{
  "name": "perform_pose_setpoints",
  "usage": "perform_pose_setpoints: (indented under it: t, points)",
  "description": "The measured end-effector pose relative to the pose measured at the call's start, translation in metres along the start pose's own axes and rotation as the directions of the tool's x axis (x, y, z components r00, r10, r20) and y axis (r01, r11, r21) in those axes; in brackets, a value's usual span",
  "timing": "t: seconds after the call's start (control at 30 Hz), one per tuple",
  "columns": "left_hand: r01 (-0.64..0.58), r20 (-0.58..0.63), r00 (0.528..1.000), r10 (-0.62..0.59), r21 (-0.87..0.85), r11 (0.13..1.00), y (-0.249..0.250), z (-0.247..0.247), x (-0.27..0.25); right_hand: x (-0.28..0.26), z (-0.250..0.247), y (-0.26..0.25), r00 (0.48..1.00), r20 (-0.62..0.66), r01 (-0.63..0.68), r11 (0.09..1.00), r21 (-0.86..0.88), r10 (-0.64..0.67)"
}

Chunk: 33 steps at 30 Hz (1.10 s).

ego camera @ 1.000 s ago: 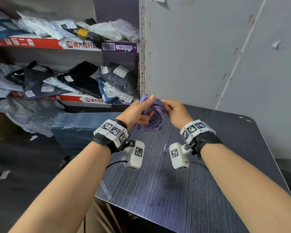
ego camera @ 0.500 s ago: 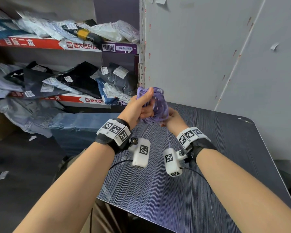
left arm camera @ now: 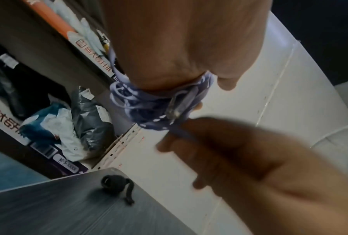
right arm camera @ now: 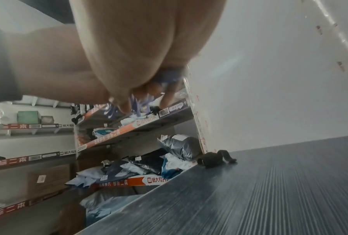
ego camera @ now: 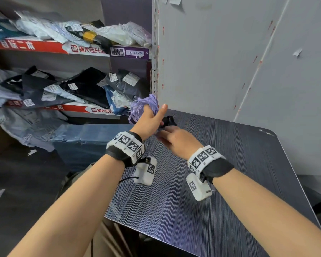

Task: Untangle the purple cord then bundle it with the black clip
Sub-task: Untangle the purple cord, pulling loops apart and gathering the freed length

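Observation:
The purple cord is a tangled bunch raised over the table's far left corner, and my left hand grips it with the index finger pointing up. In the left wrist view the cord wraps under the palm, with a metal plug end sticking out. My right hand, blurred, sits just below and nearer me; its fingers pinch a strand coming off the bunch. The black clip lies on the table beyond the hands, also seen as the clip and the clip.
The dark striped table stands against a grey wall panel. Shelves with bagged clothes fill the left. A blue-wrapped bundle sits beside the table's left edge.
The left hand has carried the bunch up and to the left. The right hand has dropped off the bunch and drawn back with a strand. The black clip now shows.

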<state>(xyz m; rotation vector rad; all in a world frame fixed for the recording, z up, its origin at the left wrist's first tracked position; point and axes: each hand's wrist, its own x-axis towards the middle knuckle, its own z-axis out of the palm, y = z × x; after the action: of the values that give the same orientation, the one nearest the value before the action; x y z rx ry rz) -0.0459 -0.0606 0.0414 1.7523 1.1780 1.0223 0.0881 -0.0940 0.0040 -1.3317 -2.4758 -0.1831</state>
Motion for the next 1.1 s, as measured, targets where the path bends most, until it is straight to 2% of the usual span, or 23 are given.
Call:
perform_pose_setpoints:
  t: [0.03,0.1,0.17,0.27,0.3,0.37,0.57,0.7,0.77,0.93,1.03,1.1]
  points:
    - [0.012,0.011,1.0,-0.012,-0.002,1.0,-0.004,0.0,0.002,0.001,-0.005,-0.001,0.992,-0.109,0.062,0.997,-0.051,-0.067]
    - [-0.001,0.067,0.998,0.002,-0.021,1.0,-0.007,0.0,0.004,0.005,-0.01,-0.002,0.965,-0.217,0.113,0.982,-0.154,-0.145]
    - [0.038,0.198,0.98,-0.024,-0.067,0.997,-0.009,0.001,0.003,0.004,-0.014,-0.006,0.972,-0.202,0.089,0.985,-0.145,-0.118]
    - [0.086,0.326,0.943,-0.059,-0.07,0.994,-0.001,0.001,-0.004,0.001,-0.023,-0.012,0.987,-0.146,-0.049,0.992,0.116,0.066]
    - [0.083,0.331,0.941,-0.072,-0.018,0.996,0.002,0.001,-0.006,0.0,-0.025,-0.013,0.985,-0.123,-0.101,0.981,0.167,0.122]
    - [0.062,0.321,0.944,-0.081,0.071,0.996,0.0,0.001,-0.004,0.0,-0.026,-0.015,0.983,-0.115,-0.127,0.982,0.142,0.144]
    - [0.078,0.34,0.939,-0.056,-0.051,0.996,0.0,0.001,-0.004,0.0,-0.023,-0.015,0.975,-0.144,-0.158,0.984,0.084,0.169]
    - [0.116,0.38,0.924,-0.049,-0.156,0.981,-0.003,0.009,-0.005,0.004,-0.026,-0.015,0.971,-0.101,-0.18,0.943,0.282,0.215]
    - [0.148,0.39,0.917,-0.086,-0.131,0.98,-0.002,0.01,-0.009,0.007,-0.029,-0.013,0.972,-0.023,-0.213,0.921,0.327,0.233]
    - [0.163,0.423,0.888,-0.178,0.072,0.984,-0.002,0.014,-0.013,0.004,-0.034,-0.006,0.953,0.235,-0.234,0.959,0.161,0.193]
    - [0.166,0.505,0.845,-0.176,0.064,0.984,-0.009,0.013,-0.01,0.001,-0.033,-0.003,0.952,0.263,-0.173,0.984,0.041,0.156]
    - [0.136,0.513,0.848,-0.133,0.032,0.99,-0.01,0.015,-0.008,0.001,-0.035,-0.002,0.954,0.263,-0.17,0.982,0.084,0.143]
